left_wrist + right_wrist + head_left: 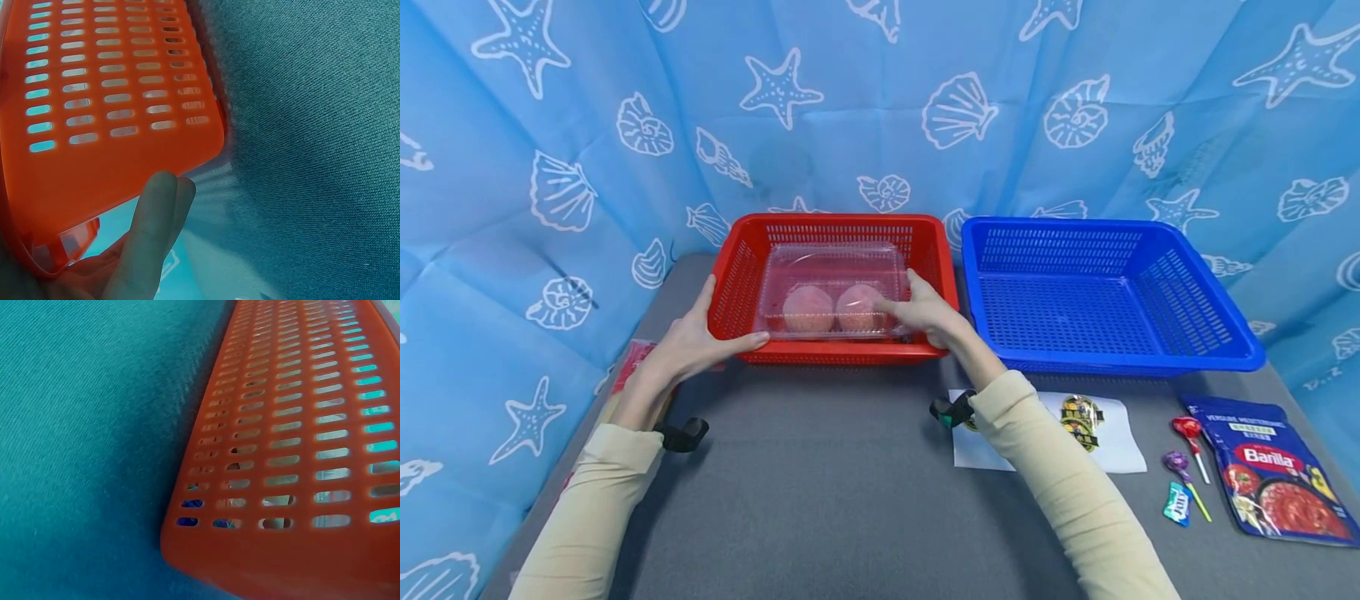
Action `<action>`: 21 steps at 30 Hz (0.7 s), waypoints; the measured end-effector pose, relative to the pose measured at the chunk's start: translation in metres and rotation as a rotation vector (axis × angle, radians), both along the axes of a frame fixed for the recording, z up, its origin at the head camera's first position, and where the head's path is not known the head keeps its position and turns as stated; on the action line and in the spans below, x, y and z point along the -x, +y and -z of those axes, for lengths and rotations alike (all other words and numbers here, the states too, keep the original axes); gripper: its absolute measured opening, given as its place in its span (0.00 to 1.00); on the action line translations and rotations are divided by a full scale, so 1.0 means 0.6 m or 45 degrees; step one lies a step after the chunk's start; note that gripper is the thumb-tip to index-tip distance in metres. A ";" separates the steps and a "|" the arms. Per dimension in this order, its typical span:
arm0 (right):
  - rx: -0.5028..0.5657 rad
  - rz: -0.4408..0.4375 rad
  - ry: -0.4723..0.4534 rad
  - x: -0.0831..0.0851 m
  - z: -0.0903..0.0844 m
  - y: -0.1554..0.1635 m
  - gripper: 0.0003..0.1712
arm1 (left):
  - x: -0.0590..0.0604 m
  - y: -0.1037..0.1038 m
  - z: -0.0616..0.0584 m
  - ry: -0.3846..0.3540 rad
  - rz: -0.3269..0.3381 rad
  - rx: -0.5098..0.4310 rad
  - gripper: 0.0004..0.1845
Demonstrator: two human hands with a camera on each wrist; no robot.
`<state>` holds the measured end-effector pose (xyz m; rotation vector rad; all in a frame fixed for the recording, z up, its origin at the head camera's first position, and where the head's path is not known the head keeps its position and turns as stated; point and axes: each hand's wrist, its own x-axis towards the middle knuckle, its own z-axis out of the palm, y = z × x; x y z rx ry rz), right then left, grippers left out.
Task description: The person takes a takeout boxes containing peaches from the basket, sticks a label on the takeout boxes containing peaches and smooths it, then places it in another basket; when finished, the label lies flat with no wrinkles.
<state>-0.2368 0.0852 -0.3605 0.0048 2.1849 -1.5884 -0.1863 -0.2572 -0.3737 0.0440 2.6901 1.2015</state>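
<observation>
A clear plastic container [831,258] with two peaches [808,308] under its lid sits in the red basket [842,350]. My right hand [928,312] reaches over the basket's right front corner and holds the container's right end, thumb over the lid and fingers along the side. At the left front corner, my left hand [688,346] touches the basket, thumb stretched along the front rim and fingers straight along the outside. The left wrist view shows two straight fingers [153,219] beside the perforated wall. In the right wrist view, my right hand is hidden behind that wall.
A blue basket [1150,362] stands right of the red one. Nearer me lie a white sheet with gold-black stickers [1120,437], lollipops [1187,429], a small green packet [1177,504] and a Barilla sauce pouch [1285,475]. A red package [632,362] lies behind my left forearm.
</observation>
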 end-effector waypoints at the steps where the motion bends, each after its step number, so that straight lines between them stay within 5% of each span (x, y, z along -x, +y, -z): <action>1: 0.017 0.010 -0.036 0.001 -0.001 0.000 0.43 | 0.000 0.000 0.000 0.001 -0.006 0.000 0.67; 8: 0.087 0.065 -0.215 0.010 -0.003 -0.001 0.51 | 0.000 0.003 0.000 0.004 -0.023 -0.013 0.67; 21: 0.210 0.136 -0.389 0.012 0.000 -0.006 0.41 | 0.004 0.003 0.004 0.012 -0.030 -0.003 0.67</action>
